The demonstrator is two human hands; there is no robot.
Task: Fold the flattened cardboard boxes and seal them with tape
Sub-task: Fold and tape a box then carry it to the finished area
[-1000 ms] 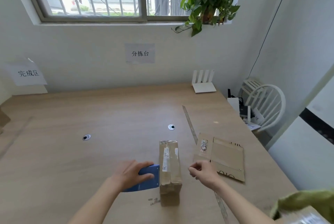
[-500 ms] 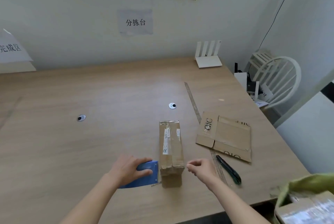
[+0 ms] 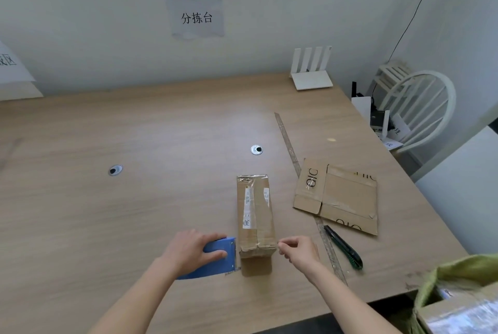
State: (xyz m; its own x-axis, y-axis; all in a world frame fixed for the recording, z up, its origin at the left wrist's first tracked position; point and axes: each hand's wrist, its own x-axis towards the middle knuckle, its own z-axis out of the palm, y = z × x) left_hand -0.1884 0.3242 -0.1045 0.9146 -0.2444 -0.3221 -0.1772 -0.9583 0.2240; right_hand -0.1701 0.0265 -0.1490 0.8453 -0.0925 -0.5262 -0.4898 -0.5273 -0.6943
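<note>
Folded cardboard box [image 3: 256,215]: narrow, oblong, brown corrugated board, long axis running away from the person. Top face carries a white printed label strip under glossy clear tape; tape wrinkled and shiny at the far end. Near end face is creased and slightly crushed at the flaps. Box sits flat on the wooden table [image 3: 134,199], near the front edge, roughly centre-right.

Left hand [image 3: 194,248]: palm down, fingers wrapped over a blue tape dispenser [image 3: 215,259], gripping it. Dispenser is flat-sided, blue plastic, with a toothed metal edge low on the side facing the box. That edge sits just beside the box's near-left corner; contact cannot be confirmed.

Right hand [image 3: 299,251]: fingers curled, thumb and forefinger pinched together at the box's near-right corner. Whether a tape end is held in the pinch cannot be told.

Box lies between the two hands, near end level with the fingertips.

Right of the box: a second flattened cardboard box [image 3: 339,199], brown with dark printed lettering and old tape scraps, lying flat. A long metal ruler [image 3: 299,172] runs along the table between the two boxes. A dark green utility knife [image 3: 345,248] lies near the flattened box's near edge.

Table: pale wood-grain laminate, two round cable grommets [image 3: 256,149].
</note>
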